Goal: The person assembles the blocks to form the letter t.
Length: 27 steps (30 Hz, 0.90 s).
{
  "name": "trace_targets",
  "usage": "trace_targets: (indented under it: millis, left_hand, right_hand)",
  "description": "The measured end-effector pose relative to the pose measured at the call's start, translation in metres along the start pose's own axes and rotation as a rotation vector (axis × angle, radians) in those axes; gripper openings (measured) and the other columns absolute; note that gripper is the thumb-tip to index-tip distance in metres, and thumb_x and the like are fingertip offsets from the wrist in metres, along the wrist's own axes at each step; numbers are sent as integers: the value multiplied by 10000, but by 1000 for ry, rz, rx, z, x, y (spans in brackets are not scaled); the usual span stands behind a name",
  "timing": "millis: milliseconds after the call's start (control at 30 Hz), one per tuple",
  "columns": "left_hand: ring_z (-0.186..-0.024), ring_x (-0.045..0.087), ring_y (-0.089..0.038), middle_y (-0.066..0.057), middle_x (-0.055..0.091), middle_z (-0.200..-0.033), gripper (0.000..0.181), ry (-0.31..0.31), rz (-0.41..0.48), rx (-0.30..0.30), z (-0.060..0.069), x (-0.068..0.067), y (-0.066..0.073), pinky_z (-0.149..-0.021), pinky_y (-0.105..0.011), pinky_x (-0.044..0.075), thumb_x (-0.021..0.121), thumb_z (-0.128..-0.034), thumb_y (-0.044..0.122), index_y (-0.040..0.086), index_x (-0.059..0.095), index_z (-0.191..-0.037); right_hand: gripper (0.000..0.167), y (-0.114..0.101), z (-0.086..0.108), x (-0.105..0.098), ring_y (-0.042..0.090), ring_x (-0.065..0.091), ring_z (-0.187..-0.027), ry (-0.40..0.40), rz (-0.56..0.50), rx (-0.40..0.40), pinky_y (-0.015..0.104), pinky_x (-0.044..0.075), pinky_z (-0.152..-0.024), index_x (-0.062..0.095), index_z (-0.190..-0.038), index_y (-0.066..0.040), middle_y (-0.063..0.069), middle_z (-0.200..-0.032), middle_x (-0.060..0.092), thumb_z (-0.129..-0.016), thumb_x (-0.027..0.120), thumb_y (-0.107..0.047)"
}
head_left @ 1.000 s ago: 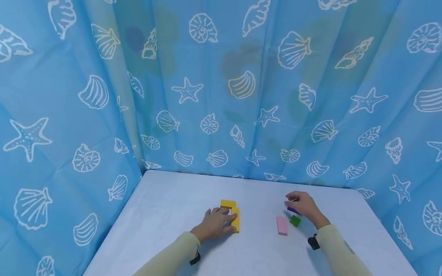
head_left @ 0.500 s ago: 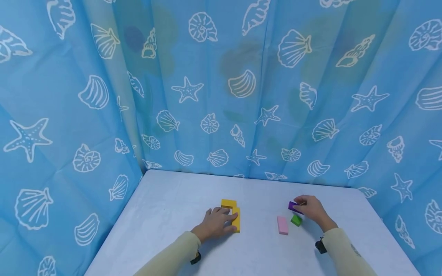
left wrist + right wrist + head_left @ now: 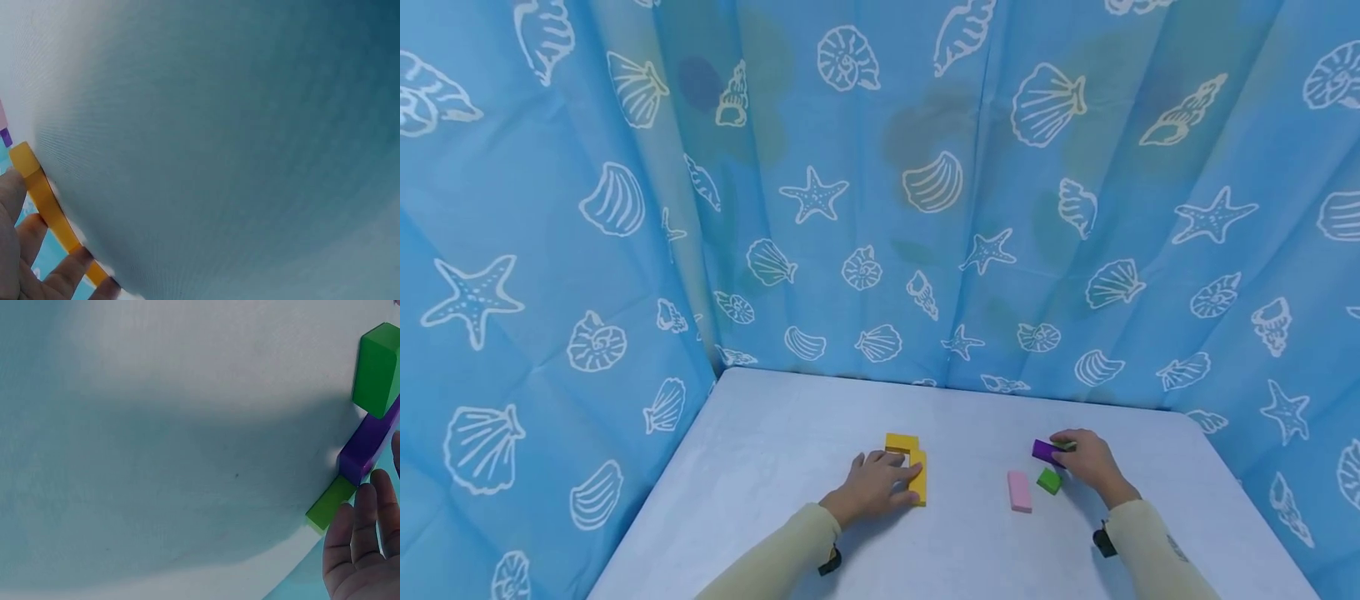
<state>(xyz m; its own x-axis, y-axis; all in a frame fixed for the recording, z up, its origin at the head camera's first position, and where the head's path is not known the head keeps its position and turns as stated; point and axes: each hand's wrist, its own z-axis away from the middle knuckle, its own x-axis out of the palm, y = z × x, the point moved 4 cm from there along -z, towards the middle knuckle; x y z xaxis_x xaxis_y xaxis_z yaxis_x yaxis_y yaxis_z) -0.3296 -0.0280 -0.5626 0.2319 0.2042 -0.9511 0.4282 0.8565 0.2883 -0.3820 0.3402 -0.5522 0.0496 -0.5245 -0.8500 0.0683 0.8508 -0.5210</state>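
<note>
Head: LH (image 3: pixel 872 487) touches yellow blk (image 3: pixel 921 484), RH (image 3: pixel 1093 464) purple blk (image 3: pixel 1043 451).

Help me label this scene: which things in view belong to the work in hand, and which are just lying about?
Belonging, as I judge it:
yellow blocks, touched by the left hand
purple block and light green block, at the right hand

Seemingly lying about:
pink block
darker green block
(neither touched; perhaps awaiting use)

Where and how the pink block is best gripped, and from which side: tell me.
Pinch the pink block across its long sides, toward the near end, probably best from above on the near side: it lies flat, narrow across, and the nearer green block sits beside its far half.
</note>
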Motion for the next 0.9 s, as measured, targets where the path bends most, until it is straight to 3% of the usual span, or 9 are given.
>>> trace_targets:
  millis: [367, 900]
  left_hand:
    - [-1395, 402, -312, 9, 468, -1521, 577, 5, -15, -7, -1, 1, -2, -1119, -660, 293, 560, -928, 598, 422, 435, -1463]
    - [-1390, 411, -329, -22, 478, -1515, 572, 5, 10, 12, 1, -1, 0, -1110, -670, 298, 565, -936, 576, 385, 456, -1464]
  right_hand:
    - [322, -3, -1, 2, 430, 575, -1088, -31, 69, -2, 568, 506, -933, 655, -1204, 42, 264, -1169, 634, -909, 679, -86]
    - [364, -7, -9, 6, 447, 559, -1143, -73, 25, 34, 583, 483, -976, 632, -1256, 48, 275, -1216, 632, -923, 670, -93]
